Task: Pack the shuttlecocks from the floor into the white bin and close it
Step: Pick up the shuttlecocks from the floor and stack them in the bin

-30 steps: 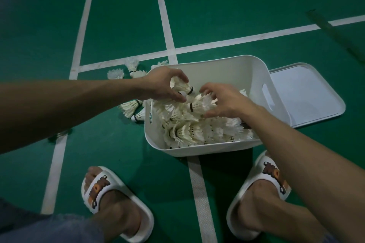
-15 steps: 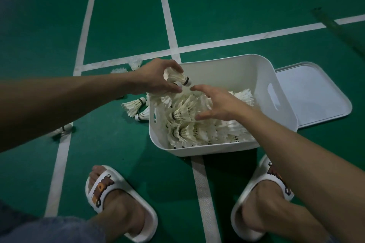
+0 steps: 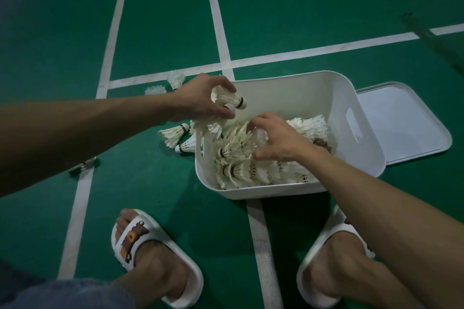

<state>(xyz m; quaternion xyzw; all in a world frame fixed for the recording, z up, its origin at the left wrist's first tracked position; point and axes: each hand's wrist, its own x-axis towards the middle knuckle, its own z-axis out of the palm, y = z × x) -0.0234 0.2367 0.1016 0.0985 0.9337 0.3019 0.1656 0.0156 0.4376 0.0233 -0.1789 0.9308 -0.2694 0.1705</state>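
Note:
The white bin [image 3: 296, 93] stands on the green floor, holding several feather shuttlecocks [image 3: 233, 168]. My left hand [image 3: 200, 100] hovers over the bin's left rim and grips a shuttlecock [image 3: 229, 100] with its cork pointing right. My right hand [image 3: 278, 138] reaches into the bin with fingers curled down onto the feathers of the pile; whether it grips one I cannot tell. Loose shuttlecocks lie on the floor left of the bin [image 3: 173, 134], [image 3: 187, 145], and farther back [image 3: 177, 78], [image 3: 154, 89]. The bin's white lid [image 3: 401, 123] lies flat to its right.
My feet in white slides [image 3: 140, 238], [image 3: 334, 233] stand near the bin's front. Another shuttlecock [image 3: 85, 163] lies on a white court line at the left. A dark pole [image 3: 431, 40] lies across the floor at the far right.
My left hand has stayed over the bin's left rim with the shuttlecock. My right hand went from spread open above the pile to fingers curled down into the feathers.

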